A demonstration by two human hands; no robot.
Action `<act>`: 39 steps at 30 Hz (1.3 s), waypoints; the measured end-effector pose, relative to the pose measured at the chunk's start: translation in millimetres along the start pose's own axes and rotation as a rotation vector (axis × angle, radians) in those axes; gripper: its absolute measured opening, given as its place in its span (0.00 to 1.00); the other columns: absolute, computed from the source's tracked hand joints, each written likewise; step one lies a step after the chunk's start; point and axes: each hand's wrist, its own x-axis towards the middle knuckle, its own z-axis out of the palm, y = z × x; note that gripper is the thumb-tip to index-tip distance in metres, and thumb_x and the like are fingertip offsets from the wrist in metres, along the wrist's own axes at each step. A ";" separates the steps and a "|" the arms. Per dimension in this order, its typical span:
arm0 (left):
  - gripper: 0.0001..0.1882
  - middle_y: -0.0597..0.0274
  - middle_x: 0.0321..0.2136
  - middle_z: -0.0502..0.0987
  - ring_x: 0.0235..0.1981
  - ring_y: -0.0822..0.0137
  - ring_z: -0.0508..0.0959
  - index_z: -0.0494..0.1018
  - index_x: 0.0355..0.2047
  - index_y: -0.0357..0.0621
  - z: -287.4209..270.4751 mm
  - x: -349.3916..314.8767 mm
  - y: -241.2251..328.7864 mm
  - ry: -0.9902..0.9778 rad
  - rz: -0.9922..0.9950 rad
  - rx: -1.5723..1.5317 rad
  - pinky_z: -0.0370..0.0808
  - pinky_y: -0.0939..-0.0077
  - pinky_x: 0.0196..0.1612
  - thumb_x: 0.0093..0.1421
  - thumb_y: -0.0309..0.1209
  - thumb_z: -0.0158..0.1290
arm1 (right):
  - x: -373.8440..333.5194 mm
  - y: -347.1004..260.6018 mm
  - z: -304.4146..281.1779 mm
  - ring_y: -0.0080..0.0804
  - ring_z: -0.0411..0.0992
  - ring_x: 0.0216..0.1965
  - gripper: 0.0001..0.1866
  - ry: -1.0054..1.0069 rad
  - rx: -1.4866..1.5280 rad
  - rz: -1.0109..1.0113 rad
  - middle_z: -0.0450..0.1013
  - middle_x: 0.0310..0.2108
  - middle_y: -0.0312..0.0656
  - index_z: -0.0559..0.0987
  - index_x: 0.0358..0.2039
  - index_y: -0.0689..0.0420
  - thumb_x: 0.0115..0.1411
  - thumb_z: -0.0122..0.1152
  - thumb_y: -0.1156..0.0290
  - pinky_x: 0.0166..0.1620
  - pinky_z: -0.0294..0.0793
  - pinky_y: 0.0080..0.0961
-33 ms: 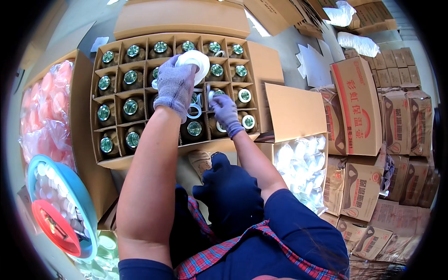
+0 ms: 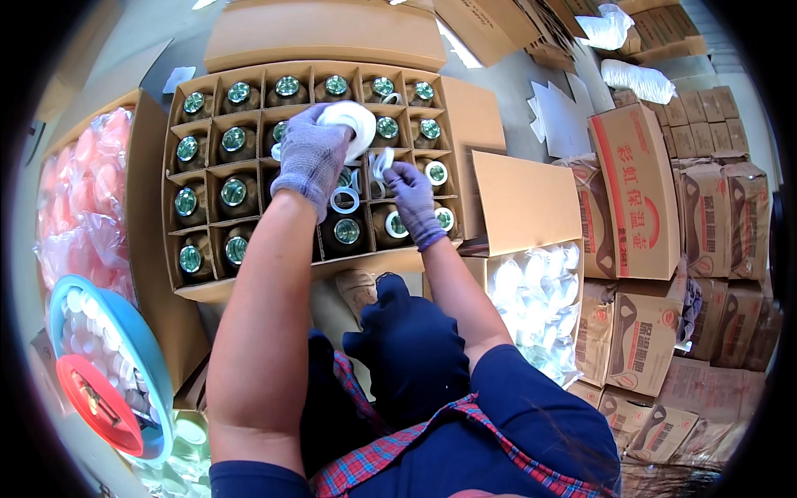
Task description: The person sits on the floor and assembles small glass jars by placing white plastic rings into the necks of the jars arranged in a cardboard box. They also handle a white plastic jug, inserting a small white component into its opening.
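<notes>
So the person's right hand has a slim white ring pinched in the fingertips, or maybe two together, kinda hard to tell. It's off the left-front of that hand, pointing away from the body. The ring is tipped up on edge rather than flat, so its long axis in this view runs roughly front to back, slightly slanted.

That's the relation that matters imo: the ring stands tilted over a divided carton, while the finished-looking necks, like the ringed bottle just right of the hand, wear theirs flat around the mouth. The right hand is clearly the nearer one to those.

The left hand is wrapped around a stack of white rings, farther out and to the left, close to the pinched one but apart from it. A loose ring sits between the two wrists, just beyond a bare bottle. Can't make out what's right under the pinched ring, tbh.
</notes>
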 end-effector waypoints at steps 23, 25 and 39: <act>0.07 0.67 0.31 0.77 0.32 0.75 0.77 0.76 0.34 0.40 10.8 -15.3 -1.9 -0.705 0.074 -0.102 0.74 0.81 0.37 0.58 0.25 0.50 | -62.1 -119.4 -9.6 0.22 0.72 0.32 0.06 0.025 -0.228 -0.535 0.73 0.30 0.39 0.74 0.34 0.61 0.57 0.61 0.78 0.37 0.73 0.21; 0.07 0.66 0.31 0.77 0.32 0.75 0.77 0.76 0.35 0.40 13.5 -17.8 -0.6 -0.690 0.055 -0.087 0.75 0.80 0.37 0.58 0.25 0.48 | -62.7 -126.3 -10.4 0.23 0.72 0.30 0.06 0.061 -0.331 -0.607 0.72 0.29 0.39 0.74 0.33 0.61 0.56 0.62 0.78 0.36 0.72 0.21; 0.15 0.63 0.31 0.75 0.31 0.69 0.75 0.72 0.38 0.42 7.6 -17.6 -4.6 -0.819 0.087 -0.272 0.75 0.75 0.37 0.52 0.32 0.61 | -62.4 -121.1 -6.8 0.25 0.71 0.33 0.08 -0.311 0.674 -0.290 0.72 0.31 0.37 0.72 0.38 0.59 0.63 0.58 0.70 0.40 0.71 0.24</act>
